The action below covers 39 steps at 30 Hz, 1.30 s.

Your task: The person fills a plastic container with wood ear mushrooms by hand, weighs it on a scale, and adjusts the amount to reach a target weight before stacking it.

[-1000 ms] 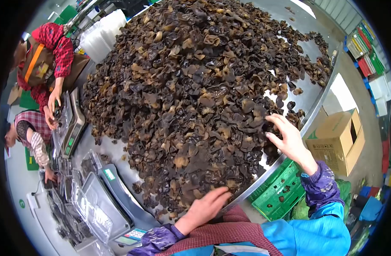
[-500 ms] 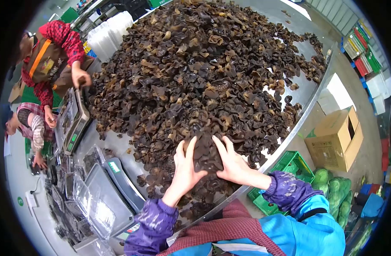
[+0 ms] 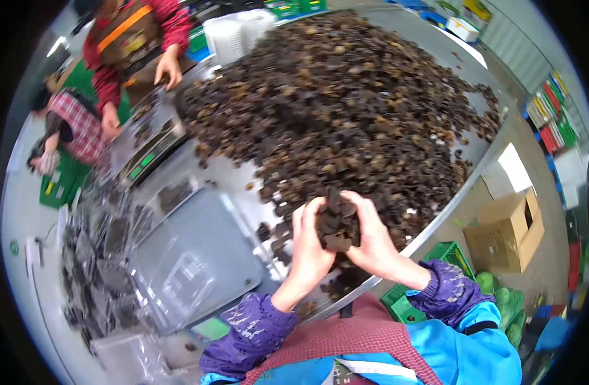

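Note:
A large pile of dark brown wood ear mushrooms [image 3: 346, 122] covers much of a metal table. At its near edge, my left hand [image 3: 312, 250] and my right hand [image 3: 375, 242] close from both sides around a clump of wood ear mushrooms [image 3: 337, 224]. Thumbs meet at the bottom of the clump, and the fingers curve over its sides. To the left of my hands, a clear plastic box [image 3: 185, 282] lies on a weighing scale [image 3: 227, 240].
Filled clear packs [image 3: 92, 276] crowd the left side. Two co-workers stand beyond, one at another scale [image 3: 154, 151]. Stacked clear trays [image 3: 233, 35] stand at the back. The table's metal rim [image 3: 451, 215] runs along the right, with a cardboard box [image 3: 506, 231] and green crate [image 3: 445, 256] beyond.
My hands have gathered the clump of wood ear mushrooms and appear to have lifted it off the pile. The view has swung left, showing more of the scale and packs.

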Tool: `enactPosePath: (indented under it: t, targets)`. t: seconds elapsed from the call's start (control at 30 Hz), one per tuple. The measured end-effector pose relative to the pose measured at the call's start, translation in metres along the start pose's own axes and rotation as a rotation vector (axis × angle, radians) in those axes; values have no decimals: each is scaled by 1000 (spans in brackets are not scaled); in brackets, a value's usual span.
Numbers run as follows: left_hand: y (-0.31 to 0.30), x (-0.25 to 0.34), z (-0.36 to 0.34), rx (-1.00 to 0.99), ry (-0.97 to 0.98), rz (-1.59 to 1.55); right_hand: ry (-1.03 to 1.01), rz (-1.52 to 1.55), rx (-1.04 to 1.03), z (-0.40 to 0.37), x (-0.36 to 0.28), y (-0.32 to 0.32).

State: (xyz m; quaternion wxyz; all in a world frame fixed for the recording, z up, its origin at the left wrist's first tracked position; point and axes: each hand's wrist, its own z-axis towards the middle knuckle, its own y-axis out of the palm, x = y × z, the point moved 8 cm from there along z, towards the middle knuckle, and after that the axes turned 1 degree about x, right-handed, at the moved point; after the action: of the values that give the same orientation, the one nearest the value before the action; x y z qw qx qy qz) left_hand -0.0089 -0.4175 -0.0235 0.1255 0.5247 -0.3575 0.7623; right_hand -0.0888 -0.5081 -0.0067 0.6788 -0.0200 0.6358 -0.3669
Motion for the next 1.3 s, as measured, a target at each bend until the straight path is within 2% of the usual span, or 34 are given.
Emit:
enactPosePath:
  t: [0.17, 0.23, 0.37, 0.43, 0.47, 0.5, 0.57, 0.63, 0.7, 0.73, 0.77, 0.83, 0.87, 0.97, 1.07, 1.1, 1.17, 1.2, 1.23, 1.27, 1.3]
  targets:
    - [-119, 16, -41, 203, 38, -60, -202, -1, -60, 14, -104, 69]
    - [-172, 21, -61, 314, 64, 71, -350, 15, -103, 20, -144, 104]
    - [-256, 7, -104, 469, -15, 319, -439, 143, -318, 26, -189, 187]
    - [-277, -19, -124, 438, -135, 362, -440, 166, -450, 29, -190, 226]
    - [-282, -33, -130, 374, -222, 366, -452, 14, -523, 30, -187, 239]
    - [-285, -48, -137, 312, -304, 364, -378, -85, -616, 32, -176, 252]
    - [-289, -54, -145, 266, -301, 450, -400, -267, -720, 33, -161, 264]
    - [-291, -56, -148, 211, -305, 530, -452, -219, -686, 35, -158, 262]
    - [-294, -44, -147, 157, -286, 540, -656, -54, -550, 41, -164, 252]
    - [-298, -43, -149, 167, -275, 522, -421, 30, -602, 45, -166, 244]
    - [-303, -46, -153, 171, -281, 524, -424, 33, -607, 45, -169, 238]
    - [-313, -46, -161, 222, -230, 532, 131, 458, -670, 51, -135, 230]
    - [-319, -43, -164, 262, -263, 431, 165, 541, -674, 54, -126, 226]
    - [-338, -56, -180, 370, -372, 328, 265, 693, -510, 62, -111, 189]
    - [-348, -62, -187, 441, -438, 275, 283, 622, -434, 72, -74, 151]
    - [-347, -63, -186, 443, -440, 276, 296, 456, -442, 78, -56, 136]
    - [-344, -60, -179, 482, -401, 338, -181, -293, -264, 93, -51, 102]
    - [-339, -63, -175, 487, -402, 336, -189, -524, -246, 94, -45, 94]
    - [-329, -51, -164, 462, -227, 527, -197, -756, -225, 94, -42, 88]
    - [-315, -37, -154, 432, -47, 713, -296, -673, -233, 94, -54, 93]
    - [-304, -33, -144, 411, -40, 675, -312, -599, -247, 95, -68, 101]
